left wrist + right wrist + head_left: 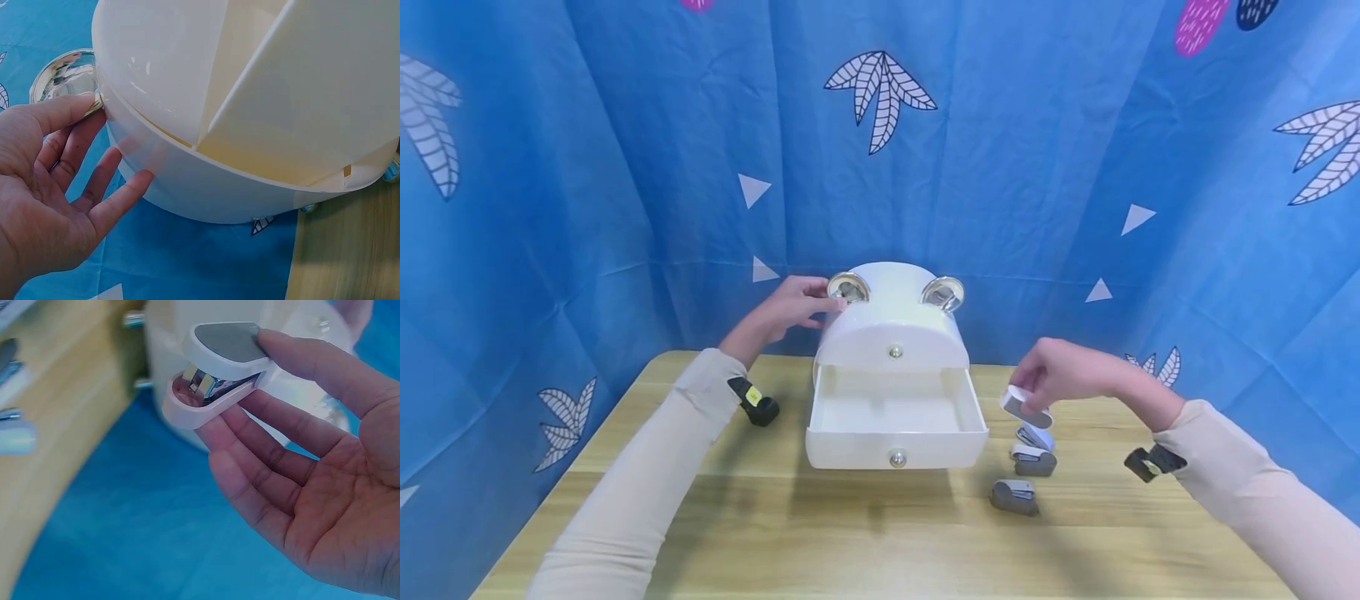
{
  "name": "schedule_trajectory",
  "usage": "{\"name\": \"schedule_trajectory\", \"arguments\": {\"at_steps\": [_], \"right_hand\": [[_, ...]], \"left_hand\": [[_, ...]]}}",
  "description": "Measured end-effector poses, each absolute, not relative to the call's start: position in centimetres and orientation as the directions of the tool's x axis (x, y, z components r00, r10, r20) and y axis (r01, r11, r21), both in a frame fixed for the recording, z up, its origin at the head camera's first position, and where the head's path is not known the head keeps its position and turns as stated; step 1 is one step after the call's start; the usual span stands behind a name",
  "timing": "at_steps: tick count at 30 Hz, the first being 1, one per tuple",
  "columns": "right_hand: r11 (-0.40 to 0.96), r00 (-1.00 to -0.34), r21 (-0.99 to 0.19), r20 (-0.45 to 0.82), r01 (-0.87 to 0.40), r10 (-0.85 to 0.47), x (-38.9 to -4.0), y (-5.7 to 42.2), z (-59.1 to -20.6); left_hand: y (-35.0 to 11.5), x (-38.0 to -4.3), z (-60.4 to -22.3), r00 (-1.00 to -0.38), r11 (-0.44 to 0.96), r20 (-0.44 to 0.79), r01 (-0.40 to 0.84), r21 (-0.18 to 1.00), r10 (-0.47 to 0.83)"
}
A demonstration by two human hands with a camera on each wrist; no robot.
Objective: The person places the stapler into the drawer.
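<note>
A white storage box (891, 304) with two gold-rimmed ears stands on the table, its lower drawer (898, 450) pulled out and bare inside. My left hand (796, 304) touches the box's left side, thumb at the base of the left ear (65, 78) and fingers spread along the wall (181, 181). To the right of the drawer, my right hand (1063, 372) pinches a small white stapler with a grey top (231, 344) between thumb and fingers, raised above the table. Below it lie a blue stapler (1036, 437), a white-and-grey stapler (1034, 462) and a dark grey stapler (1013, 498).
A wooden table (745, 533) carries everything. Behind it and at both sides hangs a blue curtain (700, 167) with leaf and triangle prints, close to the back of the box. Round knobs (897, 457) stick out from the drawer fronts.
</note>
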State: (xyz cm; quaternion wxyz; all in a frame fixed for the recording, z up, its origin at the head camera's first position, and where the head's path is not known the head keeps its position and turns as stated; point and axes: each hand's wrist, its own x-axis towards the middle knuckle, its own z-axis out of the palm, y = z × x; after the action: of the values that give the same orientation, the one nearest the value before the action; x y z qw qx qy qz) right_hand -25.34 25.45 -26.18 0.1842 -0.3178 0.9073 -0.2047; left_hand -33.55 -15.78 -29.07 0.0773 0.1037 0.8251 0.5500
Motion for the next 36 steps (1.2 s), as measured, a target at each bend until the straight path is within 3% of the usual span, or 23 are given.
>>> {"name": "schedule_trajectory", "arguments": {"at_steps": [6, 14, 22, 36], "right_hand": [[0.672, -0.712, -0.451, -0.108, -0.587, -0.694, -24.3, 21.7, -23.3], [0.572, -0.602, -0.378, -0.046, -0.728, -0.797, -23.8, 17.0, -21.5], [0.512, -0.519, -0.31, -0.067, -0.801, -0.852, -23.9, 12.5, -20.4], [0.492, -0.466, -0.195, -0.166, -0.848, -0.869, -25.1, 6.8, -21.3]], "left_hand": [[-15.7, -34.0, -29.4, -0.968, 0.38, -0.021, 0.078, 0.922, 0.25], [-15.5, -33.8, -29.1, -0.966, 0.375, -0.009, 0.092, 0.923, 0.26], [-15.6, -33.6, -29.1, -0.969, 0.38, -0.025, 0.072, 0.922, 0.244], [-15.4, -33.2, -29.2, -0.971, 0.373, -0.01, 0.083, 0.924, 0.24]]}}
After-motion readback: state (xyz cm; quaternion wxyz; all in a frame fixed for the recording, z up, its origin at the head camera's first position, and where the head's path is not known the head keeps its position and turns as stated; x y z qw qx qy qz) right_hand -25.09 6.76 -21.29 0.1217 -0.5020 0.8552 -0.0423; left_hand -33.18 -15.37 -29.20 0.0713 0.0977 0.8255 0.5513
